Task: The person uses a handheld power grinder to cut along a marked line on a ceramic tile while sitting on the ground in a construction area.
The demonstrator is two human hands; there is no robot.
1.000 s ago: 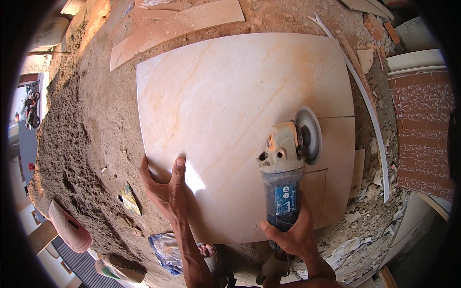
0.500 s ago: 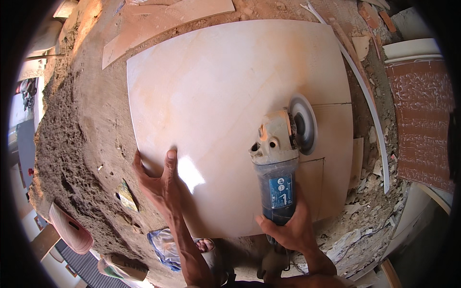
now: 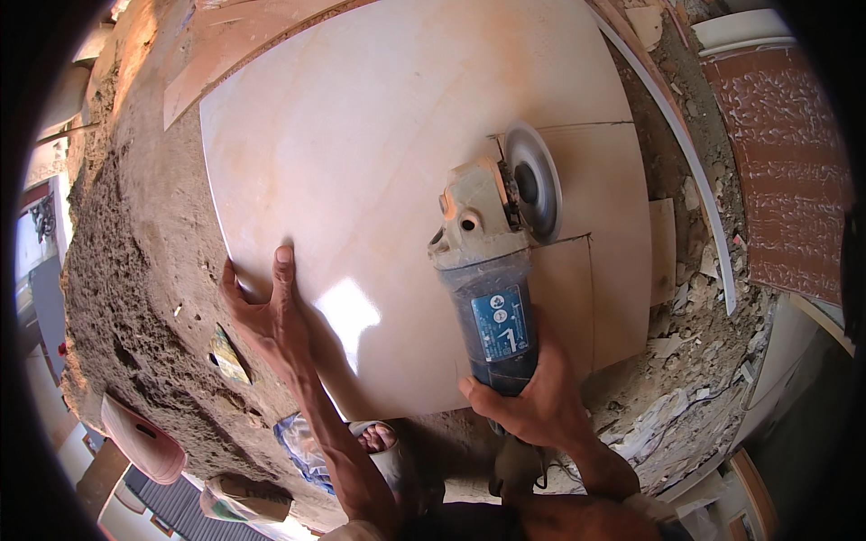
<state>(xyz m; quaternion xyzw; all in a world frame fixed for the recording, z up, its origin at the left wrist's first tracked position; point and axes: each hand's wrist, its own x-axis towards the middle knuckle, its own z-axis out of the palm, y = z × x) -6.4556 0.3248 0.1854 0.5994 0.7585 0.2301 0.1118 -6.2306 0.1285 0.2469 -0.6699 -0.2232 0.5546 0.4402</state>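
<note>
A large cream marbled tile (image 3: 379,108) lies on the rough ground, with dark lines marked near its right side. My left hand (image 3: 268,311) grips its left edge, thumb on top. My right hand (image 3: 532,388) is closed round the body of an angle grinder (image 3: 478,234), which has a blue label. The grinder's disc (image 3: 532,180) stands upright over the right half of the tile, between the marked lines. Whether the disc touches the surface I cannot tell.
Cut tile strips (image 3: 225,32) lie beyond the tile; a long white strip (image 3: 695,162) lies at right beside rubble and a brown patterned panel (image 3: 771,171). A pink slipper (image 3: 144,437), a sack (image 3: 248,496) and my foot (image 3: 377,437) are near the lower left.
The tile, both hands and the grinder appear higher and further left in the view, as does the whole surrounding scene. The disc sits slightly higher relative to the marked lines.
</note>
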